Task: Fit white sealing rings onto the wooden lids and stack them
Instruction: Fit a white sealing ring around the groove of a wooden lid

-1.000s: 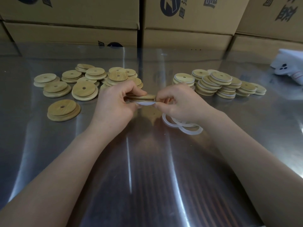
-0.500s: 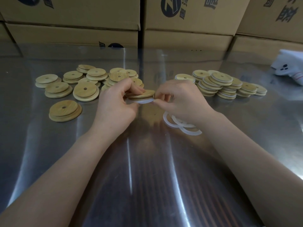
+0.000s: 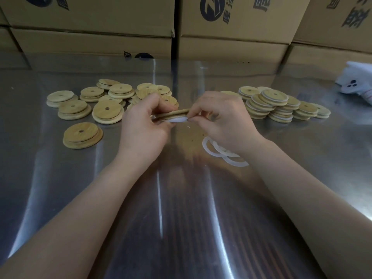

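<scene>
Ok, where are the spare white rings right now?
Head view: the loose white rings lie on the metal table just right of centre, partly hidden under the wrist of the right hand, nearer the camera than the ringed lid stacks.

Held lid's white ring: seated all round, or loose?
Loose on the near side: the ring sags below the lid, pinched by the right hand; the left hand grips the lid. Far side hidden.

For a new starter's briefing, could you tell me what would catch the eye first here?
At centre the left hand and right hand grip one wooden lid with a white ring at its underside. Bare lids lie scattered to the left, ringed lids stacked to the right.
</scene>
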{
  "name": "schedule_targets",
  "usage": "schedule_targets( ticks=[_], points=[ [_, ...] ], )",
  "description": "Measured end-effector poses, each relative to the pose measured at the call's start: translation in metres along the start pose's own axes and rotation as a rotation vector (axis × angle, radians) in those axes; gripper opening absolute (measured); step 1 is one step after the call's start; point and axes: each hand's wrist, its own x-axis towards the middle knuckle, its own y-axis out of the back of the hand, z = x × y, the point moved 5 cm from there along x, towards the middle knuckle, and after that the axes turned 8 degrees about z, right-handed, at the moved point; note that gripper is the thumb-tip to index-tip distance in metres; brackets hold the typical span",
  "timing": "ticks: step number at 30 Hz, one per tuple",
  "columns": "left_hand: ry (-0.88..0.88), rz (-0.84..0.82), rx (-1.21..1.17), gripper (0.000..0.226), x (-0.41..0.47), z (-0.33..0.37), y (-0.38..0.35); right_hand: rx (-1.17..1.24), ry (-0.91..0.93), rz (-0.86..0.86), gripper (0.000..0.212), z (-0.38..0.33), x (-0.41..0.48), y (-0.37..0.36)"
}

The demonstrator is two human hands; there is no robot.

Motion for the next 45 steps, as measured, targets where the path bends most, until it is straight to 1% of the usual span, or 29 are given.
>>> schedule_targets(
  ticks=[2, 8, 11, 14, 17, 19, 22, 26, 29, 33, 39, 42, 45],
  points=[
    [-0.017, 0.007, 0.019, 0.048, 0.0, 0.003, 0.0, -0.003, -0.022, -0.017, 0.005, 0.002, 0.001, 0.001],
    [-0.048, -0.014, 0.04, 0.043, -0.002, 0.007, 0.0, 0.062, -0.164, -0.017, 0.007, 0.006, -0.001, 0.001],
    [-0.049, -0.02, 0.034, 0.046, -0.002, 0.008, 0.001, 0.116, -0.287, -0.01, 0.009, 0.009, -0.003, -0.002],
    [-0.053, -0.012, 0.039, 0.05, -0.002, 0.009, 0.001, 0.188, -0.429, -0.013, 0.015, 0.013, -0.005, -0.004],
    [-0.048, -0.019, 0.041, 0.05, -0.001, 0.007, 0.002, 0.24, -0.516, -0.022, 0.018, 0.015, -0.005, -0.005],
    [-0.036, -0.055, 0.04, 0.042, -0.002, 0.004, 0.0, 0.255, -0.547, -0.046, 0.016, 0.016, -0.004, -0.006],
    [-0.008, -0.109, 0.037, 0.022, -0.004, 0.003, -0.003, 0.271, -0.578, -0.058, 0.014, 0.017, -0.005, -0.007],
    [-0.006, -0.117, 0.018, 0.019, -0.005, 0.007, -0.004, 0.287, -0.578, -0.055, 0.017, 0.019, -0.004, -0.004],
    [0.015, -0.088, -0.021, 0.014, -0.004, 0.007, -0.002, 0.301, -0.51, -0.061, 0.019, 0.015, -0.004, -0.005],
    [0.032, -0.066, -0.058, 0.013, -0.002, 0.005, -0.002, 0.319, -0.446, -0.042, 0.01, 0.012, -0.004, -0.006],
    [0.081, -0.043, -0.144, 0.016, -0.001, -0.001, -0.002, 0.335, -0.416, -0.023, 0.007, 0.014, -0.004, -0.005],
    [0.117, -0.027, -0.206, 0.018, 0.0, -0.002, -0.001, 0.295, -0.413, 0.001, 0.006, 0.016, -0.004, -0.004],
    [0.164, -0.03, -0.251, 0.018, -0.001, -0.004, -0.002, 0.247, -0.415, 0.008, 0.011, 0.018, -0.005, -0.006]
  ],
)
